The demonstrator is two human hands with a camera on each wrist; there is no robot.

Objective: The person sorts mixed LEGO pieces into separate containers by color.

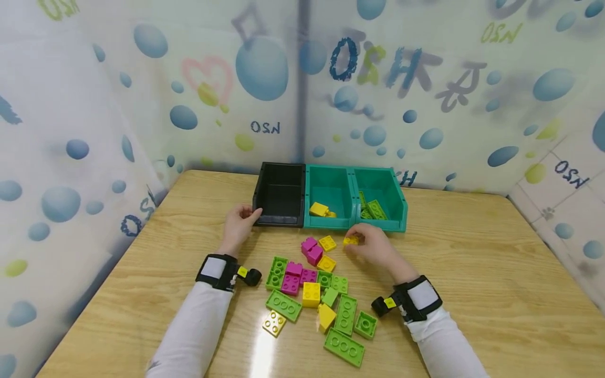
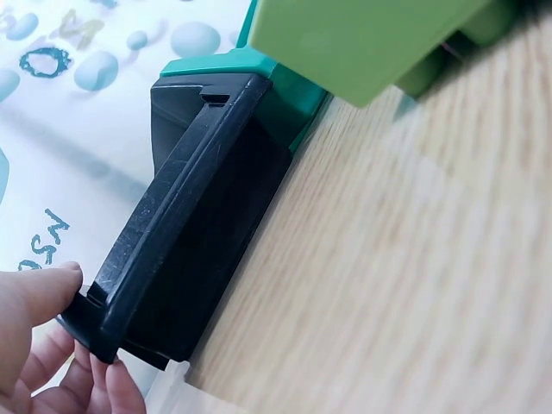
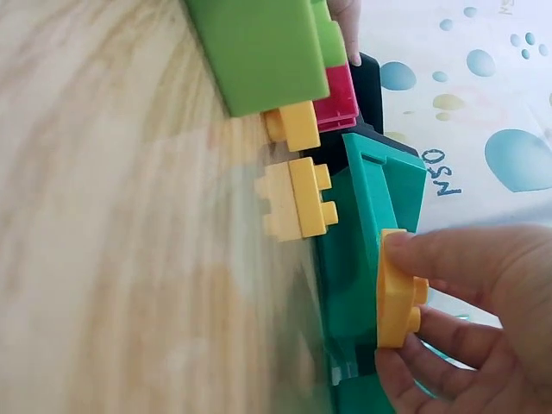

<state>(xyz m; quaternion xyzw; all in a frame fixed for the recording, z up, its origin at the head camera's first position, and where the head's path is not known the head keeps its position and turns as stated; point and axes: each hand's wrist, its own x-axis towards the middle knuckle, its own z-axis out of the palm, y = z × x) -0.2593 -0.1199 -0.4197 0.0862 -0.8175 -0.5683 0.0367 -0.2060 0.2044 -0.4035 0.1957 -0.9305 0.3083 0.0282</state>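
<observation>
My left hand [image 1: 238, 226] grips the front left corner of the black bin [image 1: 279, 218], thumb on top and fingers curled beneath the rim in the left wrist view. Between thumb and fingers, my right hand [image 1: 373, 243] pinches a yellow building brick [image 3: 396, 289], just in front of the teal bins. The middle teal bin [image 1: 329, 223] contains yellow bricks [image 1: 319, 209]. Green bricks [image 1: 376, 210] lie in the right teal bin [image 1: 399, 223]. Two loose yellow bricks [image 1: 327, 243] and magenta bricks [image 1: 312, 251] lie on the table left of my right hand.
Nearer me on the wooden table [image 1: 496, 273], a loose cluster of green bricks [image 1: 346, 314], magenta bricks [image 1: 290, 283] and yellow bricks [image 1: 311, 295] is spread out. The three bins stand side by side near a printed curtain [image 1: 262, 68] at the table's back edge.
</observation>
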